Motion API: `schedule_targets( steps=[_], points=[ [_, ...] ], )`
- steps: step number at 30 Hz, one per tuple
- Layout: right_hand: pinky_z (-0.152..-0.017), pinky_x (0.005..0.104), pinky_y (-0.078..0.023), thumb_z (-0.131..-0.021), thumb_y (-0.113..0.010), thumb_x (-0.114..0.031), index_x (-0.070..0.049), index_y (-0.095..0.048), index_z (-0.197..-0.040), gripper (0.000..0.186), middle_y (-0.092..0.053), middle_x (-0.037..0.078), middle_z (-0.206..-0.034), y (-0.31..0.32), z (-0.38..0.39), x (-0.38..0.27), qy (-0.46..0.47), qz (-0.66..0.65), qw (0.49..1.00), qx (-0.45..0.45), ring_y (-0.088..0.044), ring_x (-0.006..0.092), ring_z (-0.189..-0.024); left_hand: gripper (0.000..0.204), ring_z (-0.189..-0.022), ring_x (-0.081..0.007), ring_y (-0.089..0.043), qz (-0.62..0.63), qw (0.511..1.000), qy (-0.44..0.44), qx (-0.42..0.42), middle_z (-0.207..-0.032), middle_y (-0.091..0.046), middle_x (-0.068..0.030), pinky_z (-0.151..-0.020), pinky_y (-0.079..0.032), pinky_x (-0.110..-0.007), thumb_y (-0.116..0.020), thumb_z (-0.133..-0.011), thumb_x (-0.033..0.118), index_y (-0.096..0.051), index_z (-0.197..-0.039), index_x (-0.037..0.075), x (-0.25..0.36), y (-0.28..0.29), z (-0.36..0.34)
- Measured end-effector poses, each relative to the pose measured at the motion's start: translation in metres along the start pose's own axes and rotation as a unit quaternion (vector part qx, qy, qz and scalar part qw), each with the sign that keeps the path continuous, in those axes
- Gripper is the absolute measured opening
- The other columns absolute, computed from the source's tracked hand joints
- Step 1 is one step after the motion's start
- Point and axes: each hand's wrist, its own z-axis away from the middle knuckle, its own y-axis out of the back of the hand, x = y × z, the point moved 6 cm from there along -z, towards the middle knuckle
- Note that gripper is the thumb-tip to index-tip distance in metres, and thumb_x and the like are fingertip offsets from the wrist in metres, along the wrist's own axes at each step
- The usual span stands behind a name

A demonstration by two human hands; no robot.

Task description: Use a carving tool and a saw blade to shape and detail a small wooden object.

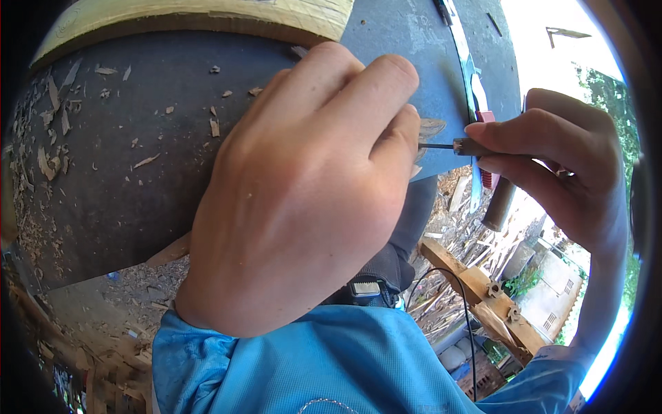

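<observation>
My left hand (303, 186) fills the middle, back of the hand up, its fingers curled over a piece of wood mostly hidden beneath them. The carved-looking end of the wood piece (432, 128) shows past the fingertips. At the right, my right hand (558, 148) pinches a thin-shafted hand tool (472, 146) by its brown handle. The tool's narrow dark metal shaft points left and reaches the wood by my left fingers; its tip is hidden, so its exact kind cannot be told.
A curved pale wooden board (200, 17) lies along the far side of the dark tabletop (138, 207), amid wood shavings. Near the right edge lie a long metal strip (463, 52) with a red part and a brown cylinder (500, 205). A wooden beam (476, 286) stands lower right.
</observation>
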Motion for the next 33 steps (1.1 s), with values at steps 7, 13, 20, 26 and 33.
schedule_targets(
  steps=[7, 13, 20, 26, 33],
  points=[
    [-0.039, 0.0253, -0.034, -0.085, -0.079, -0.011, -0.006, -0.073, -0.121, 0.037, -0.051, 0.000, -0.065, 0.001, 0.007, -0.026, 0.134, 0.202, 0.967, -0.076, -0.052, 0.0084, -0.048, 0.043, -0.082, -0.0220, -0.060, -0.088, 0.990, 0.057, -0.095, -0.092, -0.064, -0.0077, -0.068, -0.053, -0.034, -0.087, -0.056, 0.002, -0.078, -0.098, -0.003, 0.015, 0.003, -0.021],
    [-0.044, 0.0285, -0.037, -0.084, -0.080, -0.008, -0.004, -0.073, -0.116, 0.032, -0.059, 0.004, -0.070, -0.004, 0.008, -0.003, 0.105, 0.078, 0.991, -0.004, -0.055, 0.0100, -0.053, 0.046, -0.082, -0.0225, -0.059, -0.011, 1.000, 0.006, -0.015, -0.091, -0.063, -0.0077, -0.068, -0.052, -0.034, -0.087, -0.055, 0.005, -0.079, -0.100, -0.002, 0.001, -0.001, -0.002],
    [-0.046, 0.0289, -0.038, -0.085, -0.080, -0.007, -0.002, -0.072, -0.115, 0.031, -0.063, 0.007, -0.072, -0.010, 0.013, 0.007, 0.070, 0.013, 0.997, 0.029, -0.056, 0.0107, -0.056, 0.050, -0.081, -0.0221, -0.058, -0.055, 0.998, 0.000, -0.044, -0.091, -0.063, -0.0064, -0.067, -0.050, -0.033, -0.087, -0.054, 0.008, -0.079, -0.103, 0.000, 0.004, 0.000, -0.004],
    [-0.039, 0.0298, -0.029, -0.084, -0.081, -0.013, -0.006, -0.070, -0.128, 0.047, -0.054, 0.000, -0.065, -0.019, 0.033, -0.019, 0.205, 0.316, 0.925, -0.052, -0.046, 0.0085, -0.046, 0.054, -0.081, -0.0211, -0.057, -0.083, 0.995, 0.016, -0.046, -0.090, -0.062, -0.0050, -0.069, -0.049, -0.033, -0.087, -0.054, 0.009, -0.081, -0.107, 0.003, 0.008, -0.002, -0.002],
    [-0.045, 0.0295, -0.040, -0.083, -0.078, 0.002, 0.000, -0.072, -0.111, 0.029, -0.068, 0.007, -0.078, -0.014, 0.018, -0.001, 0.035, -0.007, 0.997, 0.062, -0.057, 0.0121, -0.057, 0.054, -0.081, -0.0205, -0.057, -0.073, 0.996, 0.038, -0.046, -0.092, -0.061, -0.0043, -0.070, -0.049, -0.033, -0.088, -0.056, 0.007, -0.080, -0.109, 0.004, 0.008, 0.000, -0.002]
  ],
)
